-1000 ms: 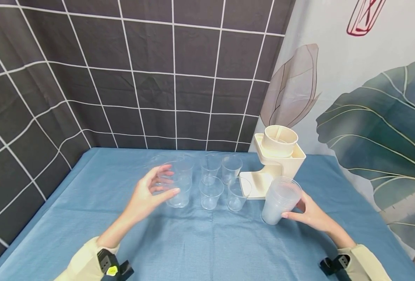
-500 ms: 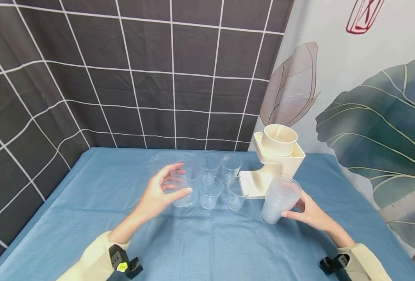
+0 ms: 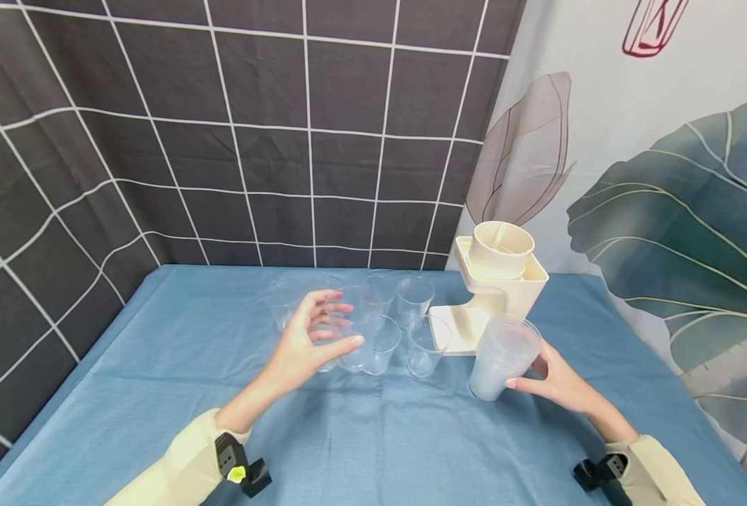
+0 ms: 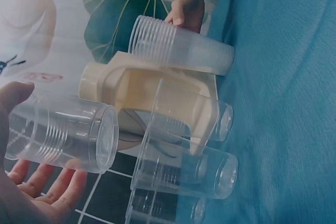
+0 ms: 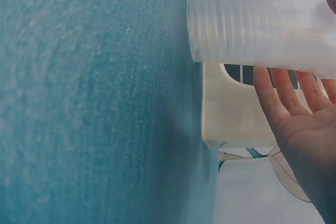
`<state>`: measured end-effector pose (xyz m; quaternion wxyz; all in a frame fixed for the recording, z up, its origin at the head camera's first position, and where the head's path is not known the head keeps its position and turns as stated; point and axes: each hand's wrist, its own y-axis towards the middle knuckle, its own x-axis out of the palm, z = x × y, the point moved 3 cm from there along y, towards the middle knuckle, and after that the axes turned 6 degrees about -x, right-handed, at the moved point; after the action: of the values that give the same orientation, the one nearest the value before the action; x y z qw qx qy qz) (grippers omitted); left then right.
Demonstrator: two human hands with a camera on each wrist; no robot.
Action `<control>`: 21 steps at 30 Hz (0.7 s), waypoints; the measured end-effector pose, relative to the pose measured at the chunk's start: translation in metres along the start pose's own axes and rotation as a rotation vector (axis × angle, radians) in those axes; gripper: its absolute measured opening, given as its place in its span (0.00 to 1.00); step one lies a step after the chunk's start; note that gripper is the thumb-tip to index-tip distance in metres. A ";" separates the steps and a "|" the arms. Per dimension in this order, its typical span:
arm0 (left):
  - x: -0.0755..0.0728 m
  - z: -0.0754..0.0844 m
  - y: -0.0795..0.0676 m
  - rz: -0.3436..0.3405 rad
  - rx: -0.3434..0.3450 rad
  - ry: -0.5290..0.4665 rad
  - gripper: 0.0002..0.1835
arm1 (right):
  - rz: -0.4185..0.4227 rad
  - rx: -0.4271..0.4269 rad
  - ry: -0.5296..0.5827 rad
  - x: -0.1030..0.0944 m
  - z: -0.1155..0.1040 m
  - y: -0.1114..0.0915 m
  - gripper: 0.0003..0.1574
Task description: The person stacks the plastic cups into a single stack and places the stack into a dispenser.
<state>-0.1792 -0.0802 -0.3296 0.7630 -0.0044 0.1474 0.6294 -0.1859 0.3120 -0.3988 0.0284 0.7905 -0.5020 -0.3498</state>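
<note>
My left hand (image 3: 313, 330) holds a clear plastic cup (image 4: 68, 135) in the air, thumb on the near side and fingers on the other. In the head view the cup overlaps the clear cups standing behind it. Upright on the cloth are several more cups, among them a front right cup (image 3: 425, 351) and a back right cup (image 3: 414, 301). My right hand (image 3: 556, 379) grips a stack of nested cups (image 3: 502, 358) from its right side. The stack's base appears to rest on the cloth in the right wrist view (image 5: 236, 30).
A cream plastic cup dispenser-like stand (image 3: 506, 288), with a round collar on top and a flat foot, stands behind the stack. Blue cloth (image 3: 373, 436) covers the table. A dark gridded curtain (image 3: 272, 161) hangs at the back, a leaf-patterned one (image 3: 677, 232) at the right.
My left hand has moved to the right with its cup, from the left end of the standing cups towards their middle. My right hand and the stack have stayed in place.
</note>
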 end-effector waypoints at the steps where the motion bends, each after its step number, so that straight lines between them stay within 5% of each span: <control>1: 0.001 0.000 0.001 -0.003 -0.002 -0.003 0.36 | 0.000 -0.001 0.000 0.000 0.000 0.000 0.54; 21: 0.026 0.010 0.014 -0.042 0.014 -0.040 0.35 | -0.003 -0.025 0.018 0.000 -0.002 0.000 0.54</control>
<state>-0.1862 -0.0503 -0.3238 0.7788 0.0105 0.1364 0.6122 -0.1850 0.3114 -0.3967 0.0424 0.7940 -0.4959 -0.3491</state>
